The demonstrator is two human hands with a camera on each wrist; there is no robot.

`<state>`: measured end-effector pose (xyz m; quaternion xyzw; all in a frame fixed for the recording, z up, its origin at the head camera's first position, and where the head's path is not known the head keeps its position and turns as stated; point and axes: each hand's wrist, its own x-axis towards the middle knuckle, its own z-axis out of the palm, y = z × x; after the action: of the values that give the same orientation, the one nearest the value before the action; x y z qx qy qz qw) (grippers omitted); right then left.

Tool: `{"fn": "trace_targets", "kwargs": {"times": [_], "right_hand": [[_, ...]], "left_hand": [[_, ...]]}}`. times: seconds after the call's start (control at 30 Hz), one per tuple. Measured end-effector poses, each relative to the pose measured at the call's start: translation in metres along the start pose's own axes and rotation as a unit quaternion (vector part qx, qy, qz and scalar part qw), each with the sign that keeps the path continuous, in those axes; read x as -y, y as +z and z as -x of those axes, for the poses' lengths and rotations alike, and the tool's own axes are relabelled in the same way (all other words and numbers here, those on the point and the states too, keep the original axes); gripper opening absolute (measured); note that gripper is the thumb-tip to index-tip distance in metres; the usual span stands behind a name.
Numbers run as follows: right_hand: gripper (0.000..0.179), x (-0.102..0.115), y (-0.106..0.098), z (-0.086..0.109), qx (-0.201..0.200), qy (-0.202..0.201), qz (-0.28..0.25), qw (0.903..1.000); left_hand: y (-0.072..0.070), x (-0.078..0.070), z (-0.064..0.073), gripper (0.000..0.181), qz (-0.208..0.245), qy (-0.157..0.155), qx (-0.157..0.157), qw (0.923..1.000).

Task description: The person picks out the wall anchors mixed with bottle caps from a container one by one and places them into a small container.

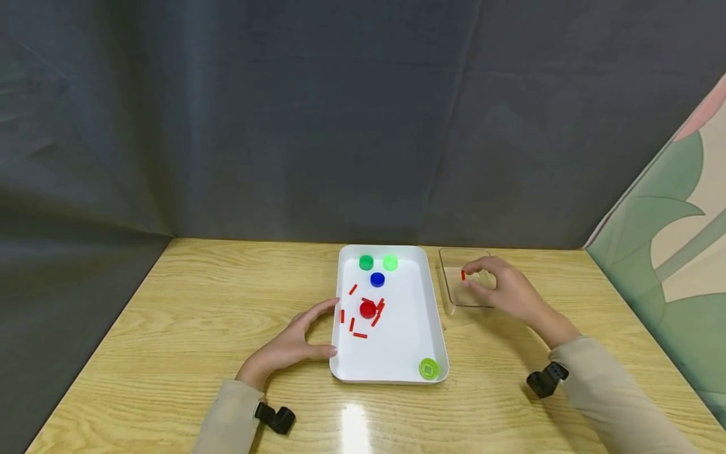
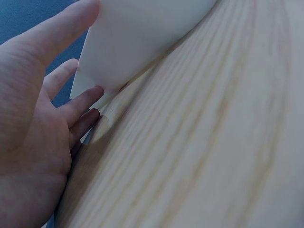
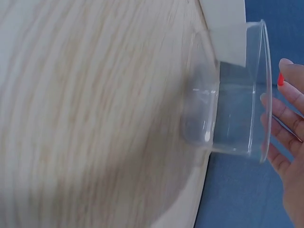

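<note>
Over the clear plastic container [image 1: 452,296], my right hand [image 1: 505,287] pinches a small red stick [image 1: 463,275] between thumb and forefinger. The right wrist view shows the red stick [image 3: 280,79] at the fingertips, just beyond the rim of the see-through container [image 3: 232,123]. My left hand [image 1: 292,343] touches the left wall of the white tray [image 1: 391,381] with thumb and fingers spread. Inside the tray, several red sticks [image 1: 360,335] lie around a red round cap [image 1: 367,309]. In the left wrist view the left hand [image 2: 42,118] is against the tray's side [image 2: 128,42].
Toward the tray's far end are a dark green cap [image 1: 366,262], a light green cap [image 1: 390,262] and a blue cap [image 1: 377,279]. A yellow-green cap [image 1: 428,369] lies in its near right corner. A dark curtain [image 1: 317,126] stands behind the wooden table [image 1: 215,302].
</note>
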<state>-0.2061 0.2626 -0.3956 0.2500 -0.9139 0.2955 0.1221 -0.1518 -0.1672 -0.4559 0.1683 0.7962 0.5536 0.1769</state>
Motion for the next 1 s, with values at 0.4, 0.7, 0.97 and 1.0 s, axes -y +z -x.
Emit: {"fn": "trace_targets", "kwargs": {"times": [0.4, 0.7, 0.97, 1.0], "right_hand": [[0.020, -0.010, -0.003, 0.003, 0.010, 0.022, 0.007, 0.9997], [0.025, -0.013, -0.001, 0.001, 0.018, 0.030, 0.012, 0.9993], [0.025, -0.009, -0.001, -0.001, 0.018, 0.026, 0.013, 0.9994], [0.024, -0.008, -0.001, -0.001, 0.015, 0.022, 0.010, 0.9996]], "left_hand": [[0.001, -0.002, 0.000, 0.085, -0.005, -0.001, 0.001, 1.0000], [0.000, -0.002, -0.001, 0.086, -0.006, 0.000, -0.001, 1.0000], [0.000, -0.002, -0.001, 0.086, -0.002, -0.003, -0.001, 1.0000], [0.000, -0.002, 0.000, 0.086, -0.002, -0.003, -0.001, 1.0000]]}}
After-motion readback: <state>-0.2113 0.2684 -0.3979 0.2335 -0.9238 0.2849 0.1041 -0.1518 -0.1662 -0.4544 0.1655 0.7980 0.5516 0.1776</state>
